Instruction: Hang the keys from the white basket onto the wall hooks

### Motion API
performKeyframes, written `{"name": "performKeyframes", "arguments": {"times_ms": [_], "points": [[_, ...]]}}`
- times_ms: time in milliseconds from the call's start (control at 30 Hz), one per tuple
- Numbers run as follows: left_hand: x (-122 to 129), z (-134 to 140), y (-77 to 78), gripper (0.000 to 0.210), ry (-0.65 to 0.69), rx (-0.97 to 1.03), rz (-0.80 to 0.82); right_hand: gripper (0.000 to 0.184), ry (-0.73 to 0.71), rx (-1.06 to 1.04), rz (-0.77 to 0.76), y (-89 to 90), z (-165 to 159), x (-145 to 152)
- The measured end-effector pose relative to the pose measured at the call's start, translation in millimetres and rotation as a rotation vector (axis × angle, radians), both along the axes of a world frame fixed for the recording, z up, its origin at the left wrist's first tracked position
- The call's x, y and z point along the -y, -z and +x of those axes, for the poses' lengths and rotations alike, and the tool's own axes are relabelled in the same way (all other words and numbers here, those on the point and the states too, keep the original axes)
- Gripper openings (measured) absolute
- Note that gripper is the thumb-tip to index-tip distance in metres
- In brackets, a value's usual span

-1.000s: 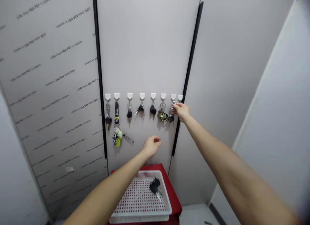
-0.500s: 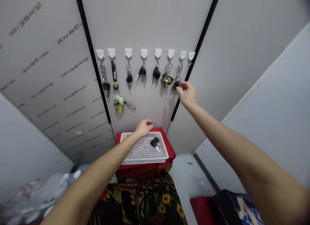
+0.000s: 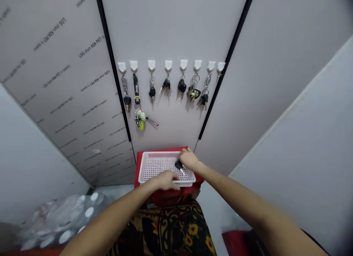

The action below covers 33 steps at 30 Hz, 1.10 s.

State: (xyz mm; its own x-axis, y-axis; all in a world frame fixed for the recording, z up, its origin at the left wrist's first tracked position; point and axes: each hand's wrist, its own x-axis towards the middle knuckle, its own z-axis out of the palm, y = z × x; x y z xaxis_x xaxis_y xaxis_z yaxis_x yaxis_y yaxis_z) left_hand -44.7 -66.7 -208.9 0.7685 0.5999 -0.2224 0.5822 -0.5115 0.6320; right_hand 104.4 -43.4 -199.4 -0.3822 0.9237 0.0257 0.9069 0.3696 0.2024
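Note:
A white plastic basket with a perforated bottom rests in front of the wall. In its right part lies a set of black-headed keys. My right hand reaches over the back right corner, its bent fingers closed on the top end of these keys. My left hand is over the front rim, thumb and fingers apart, with nothing held in it. Above, several bunches of keys hang from white hooks, among them a bunch with black heads and one with a brass-coloured piece.
The rightmost white hook carries no keys. A black lanyard with green charms hangs at the left. Under the basket is a red surface. Bottles in clear wrap stand at lower left; a flowered cloth lies in front.
My right hand has come down from the hanging keys at the right to the keys in the basket. My left hand has moved toward me, to the basket's front rim. The view has shifted slightly.

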Motion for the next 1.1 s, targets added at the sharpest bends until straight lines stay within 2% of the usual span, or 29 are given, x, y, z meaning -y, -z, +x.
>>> {"name": "performKeyframes", "arguments": {"times_ms": [100, 200, 300, 367, 433, 500, 633, 733, 800, 900, 1100], "points": [[8, 2, -3.7, 0.021, -0.008, -0.078, 0.139, 0.019, 0.031, -0.089, 0.006, -3.7, -1, -1], [12, 6, -1.0, 0.022, -0.084, -0.051, 0.167, 0.019, 0.096, -0.323, -0.021, -14.6, 3, 0], [8, 13, 1.1, 0.023, -0.129, 0.042, 0.120, 0.019, 0.129, -0.640, -0.048, -37.9, 15, -2], [-1, 21, -6.7, 0.026, -0.177, 0.147, 0.111, 0.018, 0.152, -0.871, -0.036, -62.2, 27, -6], [-14, 29, -26.1, 0.028, -0.252, 0.273, 0.128, 0.016, 0.187, -1.075, 0.007, -92.8, 41, -11], [-28, 37, -54.7, 0.031, -0.311, 0.395, 0.138, 0.013, 0.223, -1.217, 0.090, -127.3, 56, -16], [-48, 48, -111.6, 0.031, -0.371, 0.564, 0.138, 0.008, 0.302, -1.363, 0.330, -194.2, 85, -27], [-56, 50, -131.5, 0.028, -0.403, 0.631, 0.136, 0.006, 0.351, -1.423, 0.485, -231.5, 101, -37], [-58, 48, -132.9, 0.027, -0.421, 0.653, 0.105, 0.005, 0.372, -1.440, 0.551, -247.6, 107, -44], [-61, 41, -126.2, 0.025, -0.467, 0.668, 0.024, 0.005, 0.435, -1.420, 0.609, -259.5, 112, -55], [-69, 14, -113.1, 0.022, -0.565, 0.688, -0.074, 0.006, 0.572, -1.367, 0.670, -256.1, 117, -72]]}}
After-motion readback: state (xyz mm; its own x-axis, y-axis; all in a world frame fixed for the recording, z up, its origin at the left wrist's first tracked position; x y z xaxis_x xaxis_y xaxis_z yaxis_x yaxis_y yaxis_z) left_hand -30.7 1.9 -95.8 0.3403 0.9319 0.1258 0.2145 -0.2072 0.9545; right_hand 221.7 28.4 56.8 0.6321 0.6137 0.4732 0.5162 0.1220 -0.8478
